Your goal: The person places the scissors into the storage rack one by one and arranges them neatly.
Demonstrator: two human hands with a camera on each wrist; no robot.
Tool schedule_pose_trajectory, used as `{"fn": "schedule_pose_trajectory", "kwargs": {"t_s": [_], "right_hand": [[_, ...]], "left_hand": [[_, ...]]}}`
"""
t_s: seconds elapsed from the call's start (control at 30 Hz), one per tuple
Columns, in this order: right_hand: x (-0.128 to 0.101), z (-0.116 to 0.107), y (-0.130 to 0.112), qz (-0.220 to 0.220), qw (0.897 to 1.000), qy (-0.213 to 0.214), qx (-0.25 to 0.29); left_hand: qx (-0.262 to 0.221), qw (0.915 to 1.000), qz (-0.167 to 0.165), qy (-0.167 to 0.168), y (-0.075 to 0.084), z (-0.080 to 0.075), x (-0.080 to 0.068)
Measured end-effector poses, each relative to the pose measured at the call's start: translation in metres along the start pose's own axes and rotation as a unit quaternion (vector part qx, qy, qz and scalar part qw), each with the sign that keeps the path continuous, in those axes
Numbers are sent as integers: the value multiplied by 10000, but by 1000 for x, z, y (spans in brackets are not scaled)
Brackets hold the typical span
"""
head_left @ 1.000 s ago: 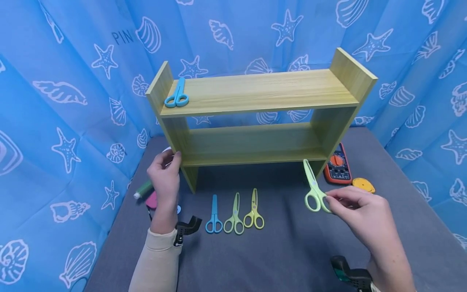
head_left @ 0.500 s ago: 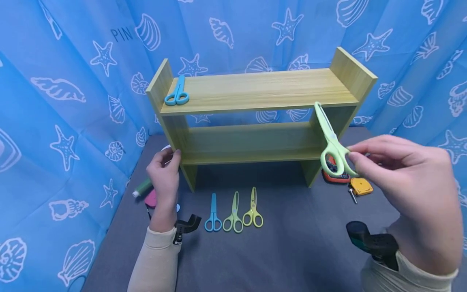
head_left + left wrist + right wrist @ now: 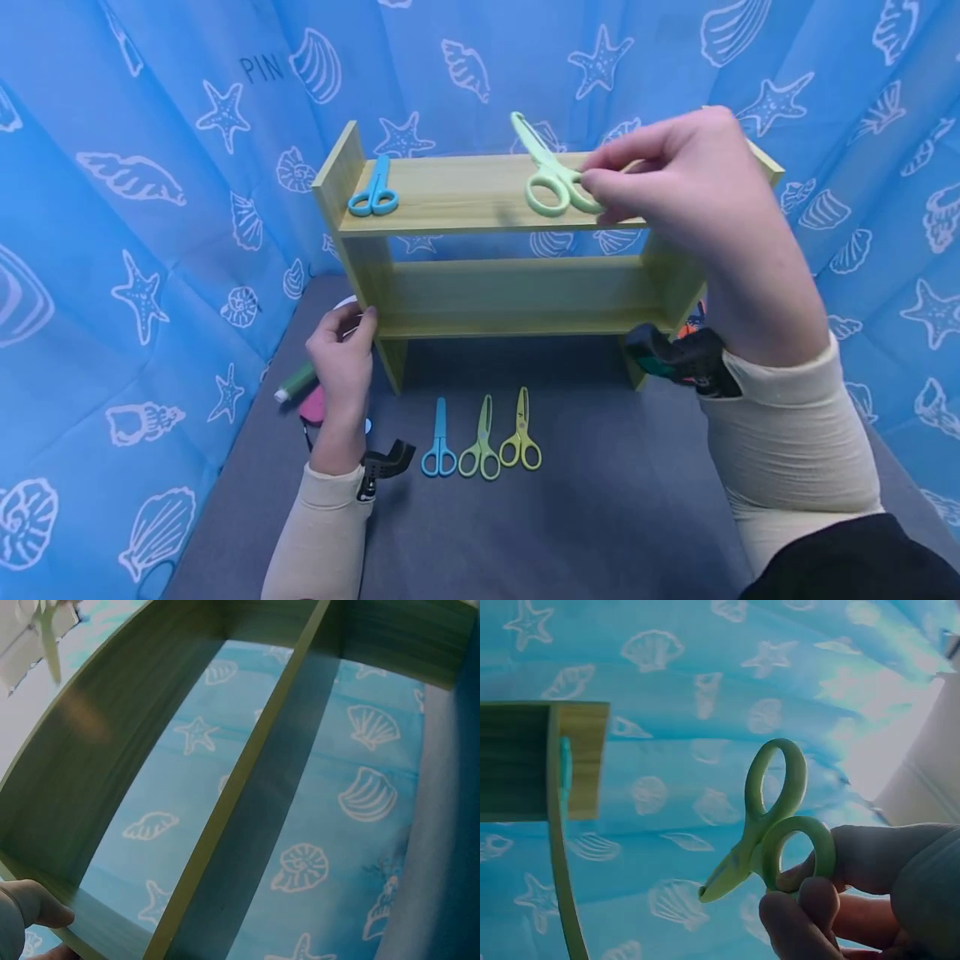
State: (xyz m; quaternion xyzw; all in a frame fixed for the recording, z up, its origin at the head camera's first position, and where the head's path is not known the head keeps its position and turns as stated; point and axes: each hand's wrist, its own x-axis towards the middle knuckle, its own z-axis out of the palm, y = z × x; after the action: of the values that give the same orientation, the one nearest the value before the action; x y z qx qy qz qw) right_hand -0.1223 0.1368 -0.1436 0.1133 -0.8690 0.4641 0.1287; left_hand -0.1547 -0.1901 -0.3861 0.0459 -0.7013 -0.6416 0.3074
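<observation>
My right hand [image 3: 600,183] pinches a pale green pair of scissors [image 3: 546,171] by a handle ring, holding it over the top board of the wooden shelf [image 3: 450,200]. The right wrist view shows the same green scissors [image 3: 769,825] between my fingertips [image 3: 802,915]. A blue pair of scissors [image 3: 374,192] lies at the top board's left end. My left hand [image 3: 347,333] grips the shelf's left upright near the lower board; its thumb [image 3: 34,906] shows on the shelf [image 3: 112,750] edge. Three more scissors, blue [image 3: 438,452], green [image 3: 482,450] and yellow-green [image 3: 522,442], lie on the grey table [image 3: 585,517] before the shelf.
A green tube [image 3: 294,383] and a pink thing [image 3: 311,407] lie left of the shelf by my left hand. An orange device [image 3: 688,327] peeks out behind my right wrist. Blue curtain [image 3: 112,208] with shells and starfish closes in the back and sides.
My right hand lifted the pale green scissors from the table at the shelf's right foot, up and leftward over the top board. The left hand has stayed on the shelf's left upright.
</observation>
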Motion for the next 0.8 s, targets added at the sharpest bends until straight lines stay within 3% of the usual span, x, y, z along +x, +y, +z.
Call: {"fn": "schedule_pose_trajectory", "kwargs": {"t_s": [0.2, 0.27, 0.4, 0.67, 0.8], "right_hand": [[53, 40, -21, -330, 9957, -686, -527], [69, 56, -28, -245, 9932, -904, -696], [95, 86, -36, -92, 9862, -1238, -1095], [116, 121, -27, -78, 9760, -1310, -1740], [116, 126, -20, -89, 9729, -1271, -1930]], "left_hand": [[73, 10000, 19, 37, 22, 3, -5], [81, 9999, -17, 56, 31, 3, -7], [87, 9998, -171, 69, 32, 3, -9], [131, 9998, -119, 34, 35, 3, -10], [180, 9998, -105, 55, 21, 2, -6]]}}
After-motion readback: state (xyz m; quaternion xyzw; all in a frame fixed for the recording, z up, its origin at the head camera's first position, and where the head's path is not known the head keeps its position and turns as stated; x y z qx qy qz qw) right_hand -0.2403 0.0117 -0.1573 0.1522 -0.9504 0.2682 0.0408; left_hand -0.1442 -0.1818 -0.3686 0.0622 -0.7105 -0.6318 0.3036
